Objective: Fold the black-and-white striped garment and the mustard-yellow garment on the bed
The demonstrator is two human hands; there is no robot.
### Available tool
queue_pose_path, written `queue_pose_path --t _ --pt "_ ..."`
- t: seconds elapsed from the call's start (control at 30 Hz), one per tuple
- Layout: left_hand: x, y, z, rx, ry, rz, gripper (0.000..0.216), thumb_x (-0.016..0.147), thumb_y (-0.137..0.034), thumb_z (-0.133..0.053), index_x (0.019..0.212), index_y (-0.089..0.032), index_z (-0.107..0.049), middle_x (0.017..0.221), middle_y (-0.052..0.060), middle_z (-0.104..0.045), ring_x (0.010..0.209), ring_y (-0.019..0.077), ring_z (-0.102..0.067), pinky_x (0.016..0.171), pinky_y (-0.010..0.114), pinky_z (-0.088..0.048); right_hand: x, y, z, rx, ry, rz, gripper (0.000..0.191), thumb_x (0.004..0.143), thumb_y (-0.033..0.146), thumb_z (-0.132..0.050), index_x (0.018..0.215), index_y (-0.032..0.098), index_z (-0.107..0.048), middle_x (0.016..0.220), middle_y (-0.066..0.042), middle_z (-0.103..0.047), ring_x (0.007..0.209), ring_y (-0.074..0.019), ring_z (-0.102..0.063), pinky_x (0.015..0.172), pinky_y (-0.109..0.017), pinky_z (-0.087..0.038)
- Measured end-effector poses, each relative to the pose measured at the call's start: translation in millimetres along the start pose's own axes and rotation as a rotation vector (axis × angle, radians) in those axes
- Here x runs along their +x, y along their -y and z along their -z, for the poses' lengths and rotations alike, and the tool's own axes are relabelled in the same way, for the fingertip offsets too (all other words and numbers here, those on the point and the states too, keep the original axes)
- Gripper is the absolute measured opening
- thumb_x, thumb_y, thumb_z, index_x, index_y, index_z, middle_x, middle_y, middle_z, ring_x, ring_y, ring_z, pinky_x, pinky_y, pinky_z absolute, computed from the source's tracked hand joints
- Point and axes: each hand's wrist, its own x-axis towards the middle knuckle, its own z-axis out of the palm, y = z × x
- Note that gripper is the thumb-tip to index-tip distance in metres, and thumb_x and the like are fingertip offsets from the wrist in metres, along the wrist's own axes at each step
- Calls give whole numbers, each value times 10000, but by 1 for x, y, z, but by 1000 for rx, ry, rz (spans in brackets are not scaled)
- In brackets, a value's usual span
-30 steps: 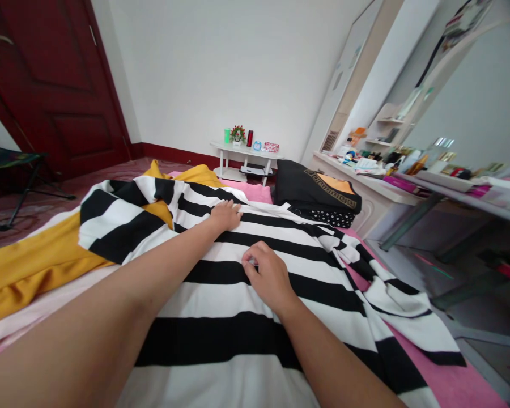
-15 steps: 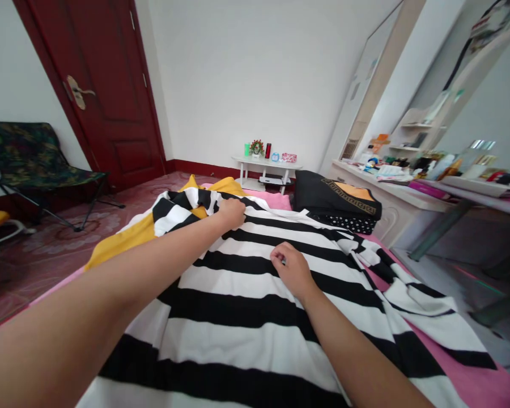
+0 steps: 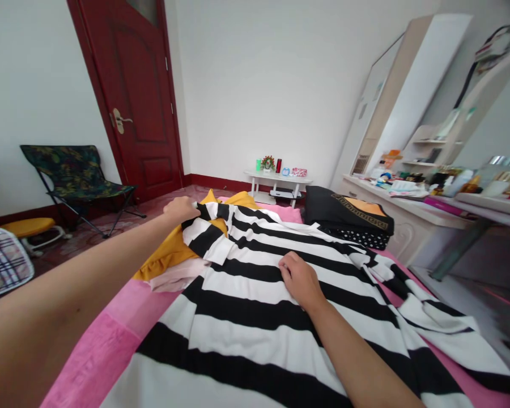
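Observation:
A black-and-white striped long-sleeved shirt (image 3: 246,306) lies spread over a pink bed cover (image 3: 110,340). At the far left, my left hand (image 3: 181,211) is closed on the end of the shirt's left sleeve and pulls it outward, off the shirt's body. My right hand (image 3: 301,279) rests on the middle of the shirt with its fingers curled in, and nothing shows in them. The other sleeve (image 3: 433,309) lies bunched and bent on the right side. Beneath the held sleeve is a yellow garment (image 3: 170,255) with a pale pink cloth (image 3: 178,275) beside it.
Folded black clothes (image 3: 344,209) are stacked at the bed's far right. Beyond stands a small white table (image 3: 276,177) with small items. A cluttered dressing table (image 3: 425,204) is on the right. A camouflage folding chair (image 3: 76,175) and a yellow stool (image 3: 28,228) stand left, near a red door (image 3: 140,113).
My left hand has moved left from near the collar, drawing the sleeve out with it. My right hand stays on the shirt. The view has shifted slightly left.

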Motion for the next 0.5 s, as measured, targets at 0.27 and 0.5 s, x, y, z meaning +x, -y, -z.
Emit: queue_pose_path --t 0.27,0.5 --pt "-67 -146 68 -1016 91 -556 473 789 -259 -602 1232 -117 -513 1098 122 -651 970 214 -628 837 329 -504 -5 28 14 -26 121 448 288 973 224 -324 1022 181 -604 991 -71 -623 883 -162 -575 774 -273 -421" --pt "-154 -157 36 -1075 560 -1074 387 786 -182 -614 1167 -138 -562 1160 99 -637 1024 190 -608 848 291 -478 -9 29 13 -28 141 480 277 965 302 -377 1085 185 -597 1001 -72 -633 880 -171 -590 756 -283 -432"
